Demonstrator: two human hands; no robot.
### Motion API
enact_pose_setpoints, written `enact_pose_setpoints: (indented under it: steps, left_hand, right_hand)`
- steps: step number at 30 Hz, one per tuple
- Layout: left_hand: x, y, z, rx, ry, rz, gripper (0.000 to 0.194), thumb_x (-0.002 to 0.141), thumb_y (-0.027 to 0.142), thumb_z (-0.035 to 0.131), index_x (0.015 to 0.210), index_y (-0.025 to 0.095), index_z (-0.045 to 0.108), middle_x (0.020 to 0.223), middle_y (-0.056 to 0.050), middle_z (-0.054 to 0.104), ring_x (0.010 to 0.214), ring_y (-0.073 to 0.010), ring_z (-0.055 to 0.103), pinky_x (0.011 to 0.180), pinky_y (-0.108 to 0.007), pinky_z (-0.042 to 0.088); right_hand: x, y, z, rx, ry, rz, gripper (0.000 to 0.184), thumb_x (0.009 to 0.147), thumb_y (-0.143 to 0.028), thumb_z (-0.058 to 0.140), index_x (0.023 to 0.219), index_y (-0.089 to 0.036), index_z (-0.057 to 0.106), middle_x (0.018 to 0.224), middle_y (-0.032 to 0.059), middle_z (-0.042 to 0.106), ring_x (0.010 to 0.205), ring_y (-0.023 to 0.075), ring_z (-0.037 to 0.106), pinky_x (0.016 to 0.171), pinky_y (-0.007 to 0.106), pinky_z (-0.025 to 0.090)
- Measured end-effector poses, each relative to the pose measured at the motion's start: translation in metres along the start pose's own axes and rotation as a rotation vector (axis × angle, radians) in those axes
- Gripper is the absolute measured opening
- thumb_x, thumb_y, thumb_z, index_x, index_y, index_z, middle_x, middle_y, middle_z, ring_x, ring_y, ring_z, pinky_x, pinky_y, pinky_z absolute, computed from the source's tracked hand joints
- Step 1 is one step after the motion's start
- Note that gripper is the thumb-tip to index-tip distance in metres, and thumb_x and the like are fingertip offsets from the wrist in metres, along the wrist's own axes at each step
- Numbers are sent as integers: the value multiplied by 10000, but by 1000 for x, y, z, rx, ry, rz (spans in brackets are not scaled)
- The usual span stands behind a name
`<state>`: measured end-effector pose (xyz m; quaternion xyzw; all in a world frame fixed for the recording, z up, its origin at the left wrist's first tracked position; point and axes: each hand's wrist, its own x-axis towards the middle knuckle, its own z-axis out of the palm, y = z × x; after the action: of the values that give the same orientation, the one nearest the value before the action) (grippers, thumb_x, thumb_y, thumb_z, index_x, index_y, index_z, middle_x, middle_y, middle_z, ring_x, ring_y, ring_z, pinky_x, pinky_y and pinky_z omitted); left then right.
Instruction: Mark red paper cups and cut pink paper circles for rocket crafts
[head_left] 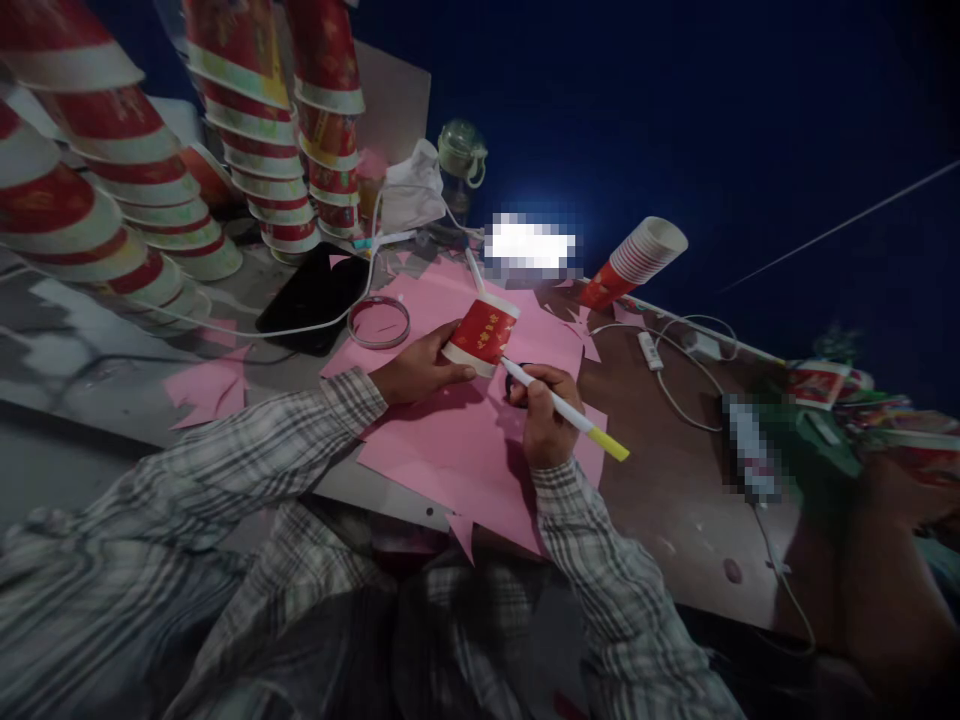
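Note:
A red paper cup (486,333) with gold marks and a white rim lies tilted in my left hand (424,367), whose fingers and thumb close round its left side. My right hand (551,410) grips a white marker (562,408) with a yellow end. The marker's tip meets the lower right edge of the cup, or comes very near it. A dark loop (516,384), perhaps a scissors handle, shows at the fingers of my right hand; the rest of it is hidden. Beneath both hands are sheets of pink paper (420,460).
Tall stacks of red and white cups (262,150) rise at the left. Nearby lie a black phone (315,300), a roll of tape (379,322) and pink scraps (210,385). More nested cups (637,260) lean behind. Cables (682,395) run rightward, where another person's arm (892,560) shows.

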<state>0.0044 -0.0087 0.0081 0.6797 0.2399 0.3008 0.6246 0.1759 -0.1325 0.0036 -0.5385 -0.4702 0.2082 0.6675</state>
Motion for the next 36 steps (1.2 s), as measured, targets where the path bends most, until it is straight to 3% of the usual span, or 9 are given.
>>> enact_pose_setpoints:
  steps: [2, 7, 13, 19, 25, 27, 32, 36]
  left_hand:
    - [0, 1, 0, -3, 6, -8, 710, 782, 423, 823, 1366, 124, 552, 1311, -165, 694, 1143, -278, 673, 989, -417, 540]
    - [-1, 1, 0, -38, 10, -13, 717, 791, 441, 828, 1373, 122, 557, 1280, -161, 708, 1111, -272, 683, 936, -395, 559]
    - [-1, 0, 1, -71, 13, -32, 676, 810, 386, 820, 1380, 138, 552, 1290, -153, 708, 1096, -249, 691, 922, -372, 562]
    - [-2, 4, 0, -3, 28, -49, 698, 823, 438, 801, 1389, 119, 546, 1285, -164, 706, 1141, -289, 678, 926, -410, 569]
    - [-2, 3, 1, -133, -19, -15, 692, 821, 398, 807, 1398, 123, 541, 1338, -175, 687, 1184, -276, 674, 992, -403, 545]
    - [-2, 1, 0, -142, -9, -10, 705, 820, 395, 810, 1414, 133, 534, 1328, -161, 691, 1174, -263, 674, 987, -385, 547]
    - [-1, -6, -1, -143, 49, 22, 742, 792, 458, 836, 1414, 164, 558, 1282, -136, 692, 1119, -247, 678, 944, -350, 558]
    - [1, -8, 1, -225, 13, 94, 702, 840, 500, 789, 1416, 168, 563, 1224, -131, 711, 1100, -237, 675, 961, -350, 543]
  right_hand:
    - [0, 1, -1, 40, 15, 0, 235, 958, -441, 618, 990, -221, 696, 668, -40, 644, 611, 125, 606, 628, 295, 514]
    - [-1, 0, 1, 61, -101, -38, 214, 938, -425, 658, 947, -218, 711, 633, -45, 639, 562, 115, 597, 585, 277, 495]
    - [1, 2, -4, 39, 30, 11, 236, 955, -439, 624, 985, -219, 703, 653, -41, 631, 608, 128, 598, 620, 294, 514]
    - [0, 7, -5, 85, -98, -9, 219, 942, -426, 638, 967, -225, 722, 642, -43, 636, 576, 118, 596, 600, 282, 501]
    - [3, 6, -6, 93, 71, 22, 244, 939, -453, 642, 983, -223, 712, 651, -39, 636, 609, 126, 606, 598, 280, 511]
    - [3, 5, -4, 120, 64, 26, 270, 927, -481, 655, 1011, -229, 703, 693, -28, 657, 654, 137, 639, 634, 298, 549]
    - [2, 3, 7, 304, 4, 52, 418, 897, -585, 667, 1189, -287, 642, 990, 27, 746, 952, 204, 749, 892, 440, 640]
    - [2, 1, 13, 371, -34, 67, 412, 907, -577, 669, 1195, -286, 628, 1022, 33, 745, 985, 217, 757, 929, 484, 640]
